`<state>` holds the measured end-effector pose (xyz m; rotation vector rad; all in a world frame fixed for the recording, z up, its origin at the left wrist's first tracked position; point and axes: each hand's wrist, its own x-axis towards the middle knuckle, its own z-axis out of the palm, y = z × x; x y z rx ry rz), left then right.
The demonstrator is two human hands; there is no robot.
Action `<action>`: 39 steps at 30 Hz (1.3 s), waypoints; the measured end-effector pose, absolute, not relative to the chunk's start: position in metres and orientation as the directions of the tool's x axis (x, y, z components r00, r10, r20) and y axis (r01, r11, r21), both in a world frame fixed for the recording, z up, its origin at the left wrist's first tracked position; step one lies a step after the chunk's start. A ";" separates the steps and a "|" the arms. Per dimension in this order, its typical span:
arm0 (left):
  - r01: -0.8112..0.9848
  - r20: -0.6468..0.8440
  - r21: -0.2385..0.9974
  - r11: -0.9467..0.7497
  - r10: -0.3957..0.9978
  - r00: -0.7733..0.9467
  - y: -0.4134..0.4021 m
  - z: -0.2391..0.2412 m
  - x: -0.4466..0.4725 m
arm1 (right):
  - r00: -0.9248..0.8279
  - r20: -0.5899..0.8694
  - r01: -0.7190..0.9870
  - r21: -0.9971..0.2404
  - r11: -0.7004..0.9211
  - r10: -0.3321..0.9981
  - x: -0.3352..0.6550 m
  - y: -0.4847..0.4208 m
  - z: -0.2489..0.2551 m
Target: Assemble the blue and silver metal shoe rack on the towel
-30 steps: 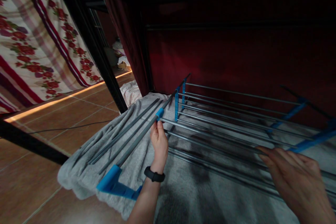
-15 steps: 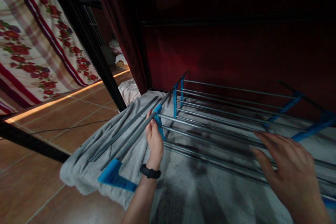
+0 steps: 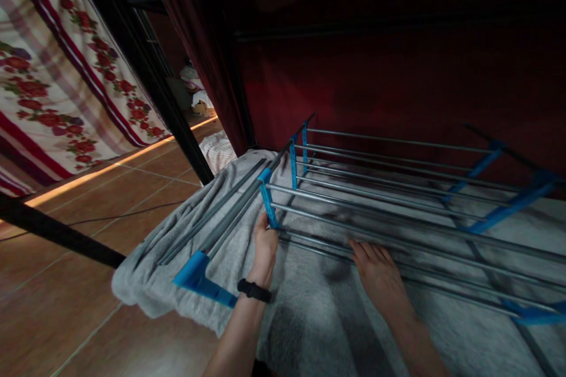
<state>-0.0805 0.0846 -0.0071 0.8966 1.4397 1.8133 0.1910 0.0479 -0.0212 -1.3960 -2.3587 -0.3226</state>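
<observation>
A rack of grey metal tubes (image 3: 336, 216) joined by blue plastic brackets (image 3: 268, 203) lies on a grey blanket (image 3: 300, 312). My left hand (image 3: 265, 244), with a black band on the wrist, is closed at the lower end of the nearest left bracket, its fingertips partly hidden behind it. Further right, my right hand (image 3: 380, 274) lies across the lower front tubes, its fingers bent over them and their tips partly out of sight. At the near left, a blue end piece (image 3: 194, 274) sits on the end of a dark side tube.
Loose grey tubes (image 3: 212, 212) lie on the blanket left of the rack. A black metal post (image 3: 177, 112) stands at the left, before a flowered cloth (image 3: 79, 76) and a tiled floor (image 3: 88, 265). Behind the rack hangs a dark red cloth (image 3: 375, 82).
My left hand has slid down from the bracket's top to its lower end. My right hand has moved left and down onto the lower tubes. The rack has shifted slightly in view.
</observation>
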 end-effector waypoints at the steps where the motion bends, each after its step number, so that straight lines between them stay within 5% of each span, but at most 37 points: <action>1: -0.066 0.118 0.980 -0.185 0.823 -0.555 0.084 -0.006 -0.080 | -0.429 0.422 0.882 0.005 0.471 0.799 0.194 0.049 -0.025; 39: 0.137 0.188 0.982 -0.131 0.759 -0.623 0.100 -0.027 -0.088 | -0.491 0.361 0.847 -0.016 0.532 0.793 0.207 0.066 -0.015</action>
